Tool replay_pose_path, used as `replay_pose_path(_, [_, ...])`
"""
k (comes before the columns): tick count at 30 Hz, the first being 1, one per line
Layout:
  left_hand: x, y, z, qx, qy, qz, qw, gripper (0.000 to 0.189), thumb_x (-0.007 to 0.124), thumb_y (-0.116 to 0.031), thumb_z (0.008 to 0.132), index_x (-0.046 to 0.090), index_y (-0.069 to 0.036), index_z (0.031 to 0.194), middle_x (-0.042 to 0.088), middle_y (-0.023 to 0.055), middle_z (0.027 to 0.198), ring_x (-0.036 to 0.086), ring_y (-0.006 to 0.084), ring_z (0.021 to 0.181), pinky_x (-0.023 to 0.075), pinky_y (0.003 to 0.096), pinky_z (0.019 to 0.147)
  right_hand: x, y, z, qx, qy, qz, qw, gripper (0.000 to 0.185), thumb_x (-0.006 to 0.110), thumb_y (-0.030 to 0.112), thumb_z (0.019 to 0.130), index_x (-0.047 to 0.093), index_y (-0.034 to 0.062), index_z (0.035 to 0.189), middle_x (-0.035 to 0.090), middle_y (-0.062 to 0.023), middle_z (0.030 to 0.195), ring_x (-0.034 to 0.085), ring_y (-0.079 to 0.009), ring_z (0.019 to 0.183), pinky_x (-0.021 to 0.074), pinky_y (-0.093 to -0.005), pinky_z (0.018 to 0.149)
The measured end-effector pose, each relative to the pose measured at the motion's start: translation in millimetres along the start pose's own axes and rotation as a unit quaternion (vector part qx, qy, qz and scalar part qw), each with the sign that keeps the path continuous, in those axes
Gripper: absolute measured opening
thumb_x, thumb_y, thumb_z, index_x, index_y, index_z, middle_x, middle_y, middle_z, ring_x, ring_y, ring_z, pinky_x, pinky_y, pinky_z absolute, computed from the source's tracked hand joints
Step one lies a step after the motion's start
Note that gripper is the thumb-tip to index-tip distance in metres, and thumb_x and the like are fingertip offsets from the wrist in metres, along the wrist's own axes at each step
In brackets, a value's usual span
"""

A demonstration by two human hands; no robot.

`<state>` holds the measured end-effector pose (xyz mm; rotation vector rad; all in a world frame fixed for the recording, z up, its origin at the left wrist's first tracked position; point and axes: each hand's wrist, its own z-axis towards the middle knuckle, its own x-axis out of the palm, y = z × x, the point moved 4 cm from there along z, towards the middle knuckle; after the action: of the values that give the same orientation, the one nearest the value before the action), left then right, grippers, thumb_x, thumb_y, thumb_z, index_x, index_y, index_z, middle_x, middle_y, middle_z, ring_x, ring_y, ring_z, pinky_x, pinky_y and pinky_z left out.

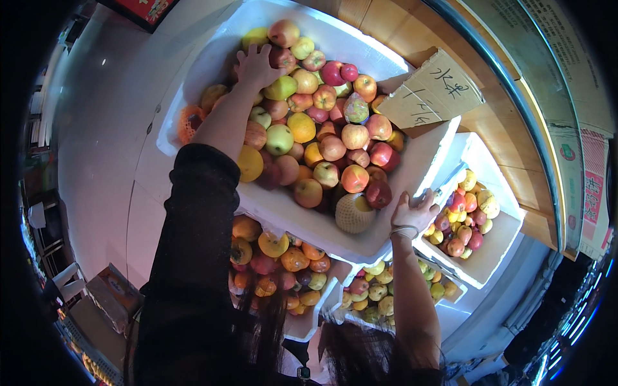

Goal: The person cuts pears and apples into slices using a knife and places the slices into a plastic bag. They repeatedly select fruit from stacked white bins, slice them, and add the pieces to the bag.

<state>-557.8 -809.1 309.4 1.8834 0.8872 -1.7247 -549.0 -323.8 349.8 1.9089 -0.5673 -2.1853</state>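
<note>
My left hand (258, 70) reaches over the far left part of a large white foam crate (309, 227) heaped with fruit. Its fingers are spread against a red apple (282, 59), just above a yellow-green fruit (281, 88). At the crate's near right corner my right hand (413, 212) rests by the rim, fingers curled. From that fist projects a narrow metal blade, seemingly a knife (452, 180), its handle mostly hidden. Between the hands lie apples, a yellow-orange citrus fruit (301, 127) and a fruit in a white foam net (355, 213).
A smaller foam crate of fruit (499, 246) stands at right. Two more fruit-filled crates, one with persimmon-like fruit (294, 259), sit below. A handwritten cardboard sign (429, 91) stands at the large crate's right edge. Beyond is a wooden counter (502, 140) with glass edging.
</note>
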Motion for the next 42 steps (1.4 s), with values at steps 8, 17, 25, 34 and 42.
replay_pose_path(8, [-25,-36,-15,-0.077,0.065,0.071,0.992,0.094,0.069,-0.064,0.066,0.034,-0.022,0.143,0.032,0.0059,0.145,0.029,0.0421,0.131,0.0358,0.0643,0.098,1,2,0,0.001,-0.004,0.019,1.000,0.057,0.072,0.018,0.069,0.054,0.0031,0.121,0.046,-0.0208,0.109,0.053,-0.0360,0.097,0.0460,-0.0426,0.084])
replay_pose_path(17, [-24,-37,-21,0.153,-0.009,-0.124,0.980,0.069,0.073,-0.052,0.058,0.058,-0.007,0.108,0.062,0.0149,0.108,0.059,0.0294,0.100,0.0370,0.0479,0.098,6,-7,2,0.005,0.002,0.021,1.000,0.058,0.071,0.016,0.069,0.054,0.0027,0.122,0.047,-0.0199,0.108,0.054,-0.0367,0.095,0.0467,-0.0430,0.083])
replay_pose_path(25, [17,-163,-165,0.109,0.155,-0.550,0.813,0.042,0.078,-0.029,0.074,0.062,-0.005,0.105,0.066,0.0098,0.087,0.063,0.0196,0.077,0.0518,0.0325,0.071,3,0,3,0.002,0.008,-0.044,0.999,0.060,0.071,0.020,0.069,0.052,0.0056,0.125,0.047,-0.0205,0.105,0.055,-0.0385,0.092,0.0468,-0.0454,0.080])
replay_pose_path(34, [-17,-28,-94,0.188,-0.081,-0.076,0.976,0.034,0.076,-0.030,0.071,0.066,-0.005,0.092,0.065,0.0122,0.089,0.061,0.0283,0.087,0.0492,0.0422,0.079,5,-1,3,-0.013,0.002,0.004,1.000,0.055,0.068,0.019,0.071,0.053,0.0047,0.122,0.047,-0.0208,0.107,0.056,-0.0374,0.091,0.0472,-0.0441,0.080])
replay_pose_path(42, [29,15,-27,0.096,0.087,0.210,0.969,0.050,0.067,-0.031,0.075,0.055,-0.007,0.117,0.056,0.0196,0.117,0.061,0.0376,0.099,0.0521,0.0474,0.081,-1,8,1,0.008,0.000,-0.018,1.000,0.060,0.070,0.021,0.069,0.052,0.0058,0.124,0.046,-0.0212,0.110,0.055,-0.0369,0.095,0.0472,-0.0441,0.083])
